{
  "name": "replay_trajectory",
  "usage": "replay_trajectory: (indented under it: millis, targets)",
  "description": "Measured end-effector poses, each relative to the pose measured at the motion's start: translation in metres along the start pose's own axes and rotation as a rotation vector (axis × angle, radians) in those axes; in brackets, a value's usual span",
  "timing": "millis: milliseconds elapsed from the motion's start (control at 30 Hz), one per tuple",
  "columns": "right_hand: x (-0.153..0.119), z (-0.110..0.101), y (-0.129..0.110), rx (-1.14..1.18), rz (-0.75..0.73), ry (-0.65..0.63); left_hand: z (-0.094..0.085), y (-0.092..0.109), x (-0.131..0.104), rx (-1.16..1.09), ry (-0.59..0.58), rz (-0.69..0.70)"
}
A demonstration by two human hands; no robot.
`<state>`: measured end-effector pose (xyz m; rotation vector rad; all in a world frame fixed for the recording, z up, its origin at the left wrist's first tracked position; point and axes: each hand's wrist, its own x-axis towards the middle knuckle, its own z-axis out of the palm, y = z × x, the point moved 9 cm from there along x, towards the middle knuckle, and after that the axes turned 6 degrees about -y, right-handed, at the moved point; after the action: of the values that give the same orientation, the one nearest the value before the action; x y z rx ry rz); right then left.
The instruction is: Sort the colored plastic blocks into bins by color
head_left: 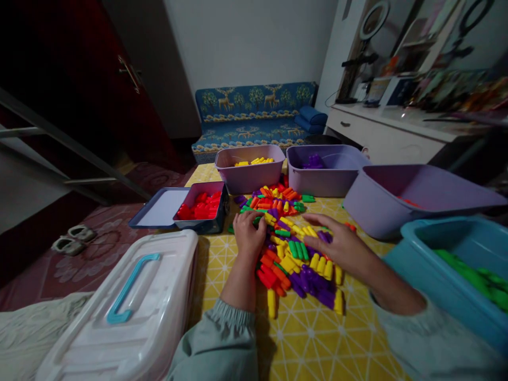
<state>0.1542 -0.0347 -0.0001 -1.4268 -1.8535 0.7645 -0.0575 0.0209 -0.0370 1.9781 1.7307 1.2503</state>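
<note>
A heap of small plastic building pieces (291,248) in yellow, red, orange, green and purple spreads over the table. Several are joined side by side in short rows. My left hand (249,233) is at the heap's left edge, fingers curled and thumb drawn in, near green pieces (248,208). What its fingertips hold, if anything, is hidden. On the right side, my right hand (339,244) reaches over the heap with thumb and fingers apart, beside yellow pieces (309,231) and a purple piece (325,236). Nothing shows clearly in its grasp.
Behind the heap stand a bin with yellow pieces (250,177) and a bin with purple pieces (325,181). To the right are another purple bin (373,203) and a blue tub (416,248) with green pieces. An open tin (212,222) holds red pieces; a lidded white box (159,286) sits left.
</note>
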Motion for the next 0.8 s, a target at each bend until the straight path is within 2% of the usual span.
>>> replay_trajectory:
  millis: [67,167,267,367,467,633,700,800]
  targets:
    - [-0.041,-0.004,0.009,-0.265,0.025,0.029,0.000,0.000,0.000,0.002,0.001,0.008]
    - [-0.091,0.009,0.033,-0.514,0.067,-0.008,0.000,0.000,0.000,0.010,0.001,0.017]
    - [-0.111,0.026,0.059,-0.609,0.094,0.005,0.000,0.000,0.000,0.021,0.006,0.026]
    - [-0.101,0.033,0.071,-0.602,0.072,0.089,-0.001,0.001,0.000,0.017,0.014,0.050]
    - [-0.076,0.037,0.065,-0.545,-0.001,0.131,-0.002,0.002,0.000,0.011,0.025,0.064]
    - [-0.035,0.042,0.038,-0.376,-0.172,0.018,-0.002,0.001,0.000,-0.017,0.037,0.065]
    - [-0.022,0.034,0.034,-0.319,-0.210,0.002,-0.003,0.000,0.000,-0.052,0.053,0.065]
    - [-0.003,0.005,0.050,-0.350,-0.142,0.168,-0.009,-0.003,0.000,-0.104,0.111,0.054]
